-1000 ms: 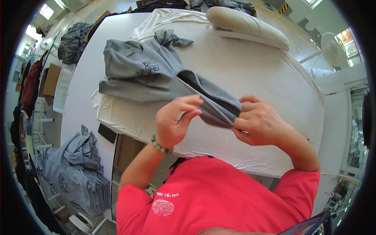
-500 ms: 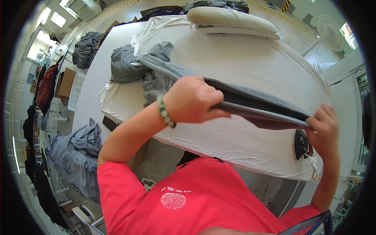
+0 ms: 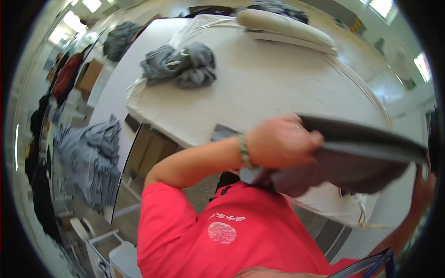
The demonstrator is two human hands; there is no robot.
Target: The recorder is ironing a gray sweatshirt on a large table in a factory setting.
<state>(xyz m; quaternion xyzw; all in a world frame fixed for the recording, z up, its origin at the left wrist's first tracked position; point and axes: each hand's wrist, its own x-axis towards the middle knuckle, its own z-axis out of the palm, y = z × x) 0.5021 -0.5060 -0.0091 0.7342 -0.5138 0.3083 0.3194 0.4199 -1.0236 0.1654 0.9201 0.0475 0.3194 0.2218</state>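
Observation:
A grey garment (image 3: 352, 171) with a dark inside is stretched between my two hands, above the right part of the padded table. My left hand (image 3: 285, 141), below a green bead bracelet, is closed on one end of its edge. At the far right, my right hand (image 3: 422, 178) grips the other end; it is blurred and partly hidden. The garment's lower part hangs down, and some of it lies by the table's front edge near my shirt. A bundled grey garment (image 3: 178, 65) rests on the table at the back left.
The table (image 3: 259, 78) has a white cloth cover. A padded pressing arm (image 3: 287, 28) stands at its far edge. Stacked grey garments (image 3: 92, 157) hang over the left side. A cardboard box (image 3: 148, 150) sits below. A white cord (image 3: 364, 215) hangs at the right front.
Both hands have moved right and nearer me with the garment, pulling it away from the bundle at the back left. The iron at the right is now mostly hidden behind it. The view has shifted.

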